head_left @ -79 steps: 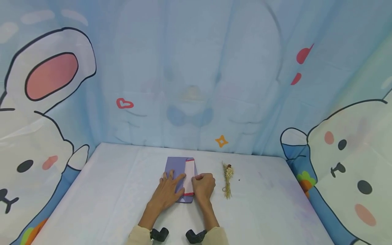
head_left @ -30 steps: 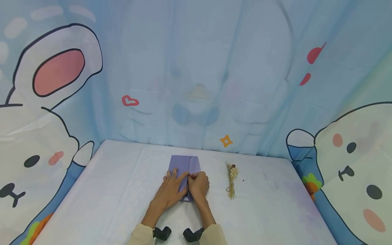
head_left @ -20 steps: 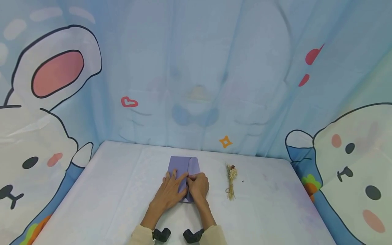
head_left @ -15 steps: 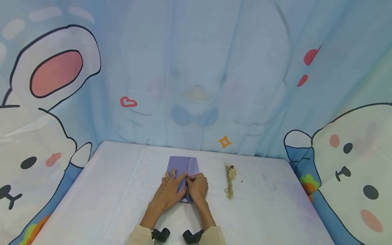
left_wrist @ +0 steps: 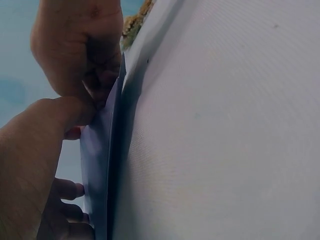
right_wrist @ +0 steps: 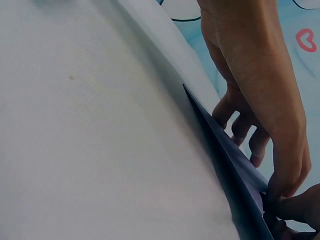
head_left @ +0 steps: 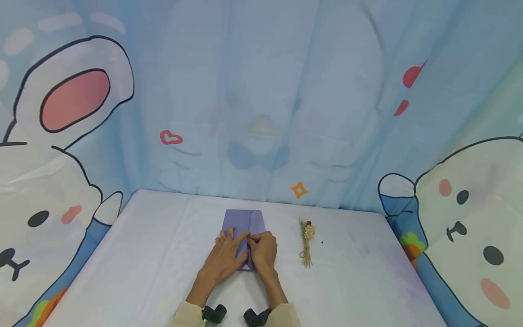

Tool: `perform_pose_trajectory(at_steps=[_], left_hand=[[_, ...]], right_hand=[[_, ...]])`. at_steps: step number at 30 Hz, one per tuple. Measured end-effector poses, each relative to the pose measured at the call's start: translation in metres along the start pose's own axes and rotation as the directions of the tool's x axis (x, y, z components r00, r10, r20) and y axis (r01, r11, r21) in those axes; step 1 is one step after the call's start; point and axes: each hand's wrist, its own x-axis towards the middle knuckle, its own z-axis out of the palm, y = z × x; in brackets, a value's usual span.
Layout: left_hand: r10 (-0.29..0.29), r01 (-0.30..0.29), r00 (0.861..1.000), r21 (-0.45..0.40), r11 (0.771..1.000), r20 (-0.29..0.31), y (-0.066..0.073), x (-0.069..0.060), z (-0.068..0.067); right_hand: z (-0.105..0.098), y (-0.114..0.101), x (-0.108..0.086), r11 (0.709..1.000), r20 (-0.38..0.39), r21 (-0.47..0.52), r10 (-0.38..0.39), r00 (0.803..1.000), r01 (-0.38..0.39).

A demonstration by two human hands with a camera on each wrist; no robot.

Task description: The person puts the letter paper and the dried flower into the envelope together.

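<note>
A purple paper envelope (head_left: 238,220) lies on the white table in the head view, with a folded flap (head_left: 256,221) along its right side. My left hand (head_left: 224,255) rests on its left part, fingers spread and fairly straight, thumb towards the seam. My right hand (head_left: 263,250) has curled fingers and pinches the flap's edge near the middle seam, close to the left fingertips. The left wrist view shows the envelope (left_wrist: 99,155) edge-on, both hands meeting over it. In the right wrist view the envelope's near side (right_wrist: 220,145) lifts slightly. The pinched edge is mostly hidden.
A small bunch of dried flowers (head_left: 307,243) lies right of the envelope. A tiny dark speck (head_left: 322,242) is beside it. The white table (head_left: 351,272) ends at a blue cartoon curtain (head_left: 261,91) behind.
Since the oldest frame, the purple flap has come over from the right and covers the pale strip with red ends. My right hand moved slightly left with it. Both hands have stayed nearly still lately.
</note>
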Motion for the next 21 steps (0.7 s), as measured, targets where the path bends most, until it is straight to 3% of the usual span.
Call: perform_pose_trajectory(at_steps=[4, 10, 14, 21], left_hand=[[-0.011, 0.01, 1.0, -0.032, 0.999, -0.011, 0.004, 0.0, 0.0], [-0.015, 0.013, 1.0, -0.043, 0.999, -0.025, 0.005, 0.0, 0.0], [-0.032, 0.032, 0.999, -0.031, 0.999, -0.004, 0.006, 0.0, 0.001], [-0.033, 0.033, 0.999, -0.028, 0.999, 0.011, 0.008, -0.002, 0.001]], right_hand=[[-0.012, 0.003, 0.002, 0.998, -0.06, 0.023, -0.056, 0.997, 0.057], [-0.03, 0.008, 0.011, 0.991, -0.206, 0.015, -0.125, 0.971, 0.131], [-0.045, 0.015, 0.017, 0.992, -0.258, 0.013, -0.116, 0.959, 0.123], [-0.076, 0.031, 0.026, 0.999, -0.348, -0.023, -0.049, 0.936, 0.044]])
